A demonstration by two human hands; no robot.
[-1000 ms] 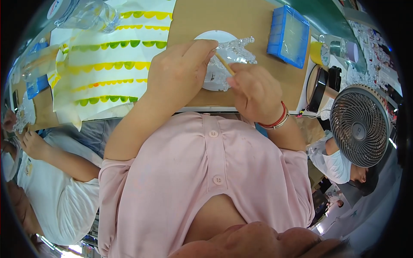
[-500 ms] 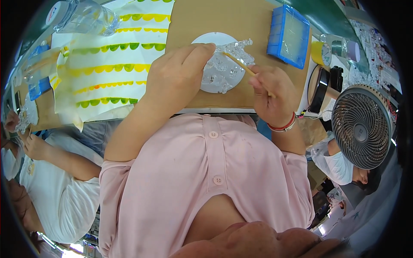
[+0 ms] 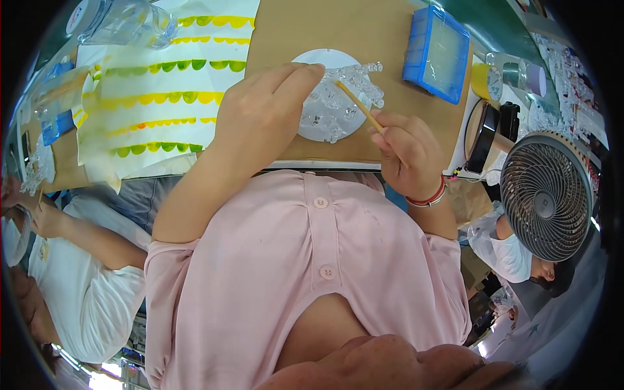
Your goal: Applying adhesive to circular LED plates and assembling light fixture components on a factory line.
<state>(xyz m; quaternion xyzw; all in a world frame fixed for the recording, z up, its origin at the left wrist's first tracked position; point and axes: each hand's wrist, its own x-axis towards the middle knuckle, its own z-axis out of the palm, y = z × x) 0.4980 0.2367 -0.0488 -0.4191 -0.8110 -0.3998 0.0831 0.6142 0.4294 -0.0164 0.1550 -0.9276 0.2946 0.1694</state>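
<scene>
The left hand [image 3: 260,117] presses flat, fingers together, on the white disc [image 3: 328,107]. The right hand [image 3: 406,153] has its fingers clamped on a thin stick [image 3: 357,104] that prods clear beads [image 3: 344,88]; many beads already sit on the disc, though its lower part looks bare.

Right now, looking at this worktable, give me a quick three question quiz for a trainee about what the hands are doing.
1. Multiple choice: what does the right hand hold? A) scissors B) a thin wooden stick C) a marker
2. True or false: the left hand rests its fingers on the white round disc.
3. Fill in: the blue tray lies to the disc's ____ side, on the brown board.

Key: 1 B. 2 true; the fingertips reach the disc's upper edge beside the clear pieces. 3 right.
</scene>
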